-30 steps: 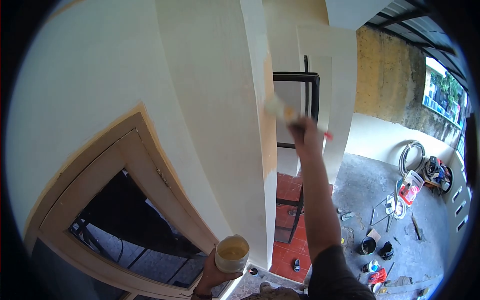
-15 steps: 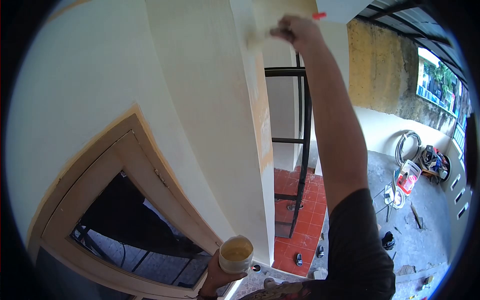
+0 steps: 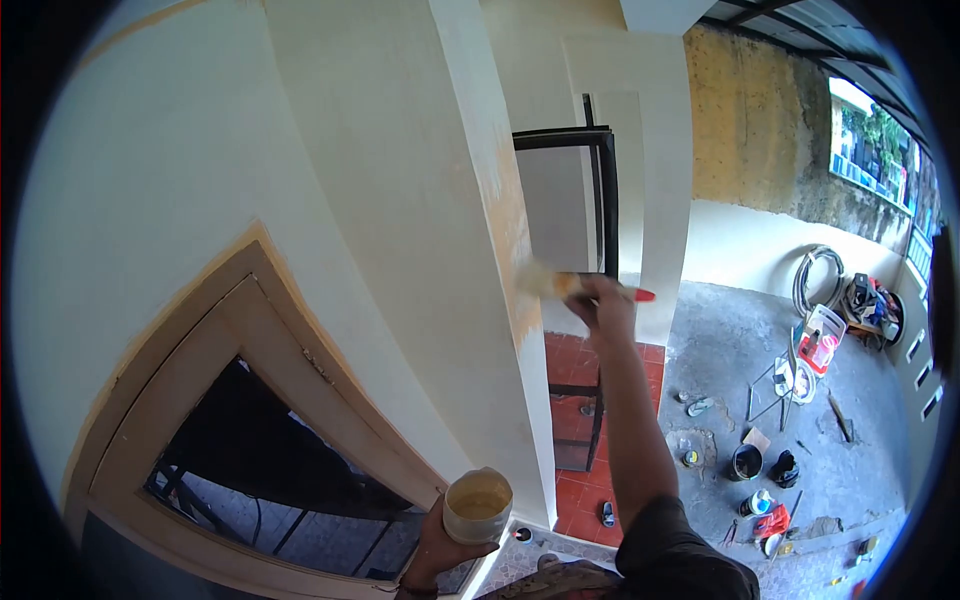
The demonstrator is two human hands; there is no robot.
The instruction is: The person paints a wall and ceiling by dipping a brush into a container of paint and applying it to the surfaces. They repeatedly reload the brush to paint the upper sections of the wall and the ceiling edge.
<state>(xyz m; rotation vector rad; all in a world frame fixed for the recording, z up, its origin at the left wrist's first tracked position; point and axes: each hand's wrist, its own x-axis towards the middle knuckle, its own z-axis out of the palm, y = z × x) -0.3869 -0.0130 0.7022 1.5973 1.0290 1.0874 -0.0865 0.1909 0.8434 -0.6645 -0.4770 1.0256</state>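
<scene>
As viewed from left to right, with the column (image 3: 400, 200) as reference, the first component is the brown door (image 3: 225, 335), set left of the column and edged by an orange-tan band on the pale wall (image 3: 150, 190). Its dark glass pane (image 3: 270, 450) shows reflections.

Near the column's lower part, my left hand (image 3: 443, 552) supports the cup (image 3: 478, 505). The fingers are wrapped around its outer side and base; the cup is upright, mouth open, with tan liquid inside.

On the column's narrow right face, an orange patch (image 3: 510, 215) is partly covered by streaks of pale coating. The brush (image 3: 566, 285) is located at this patch, bristles directed left (they are blurred, so I cannot tell whether they touch). My right hand (image 3: 605, 300) extends from the right of the column, fingers closed together and clamped on the brush handle, whose red end projects to the right.

Behind the brush, right of the column, is the black metal frame (image 3: 609, 190). Red tiles (image 3: 580, 500) lie beside the column's foot, bearing a sandal (image 3: 607, 514). Well apart from the column, at far right, the grey floor (image 3: 720, 330) carries a black bucket (image 3: 746, 462) and a coiled hose (image 3: 802, 290).
</scene>
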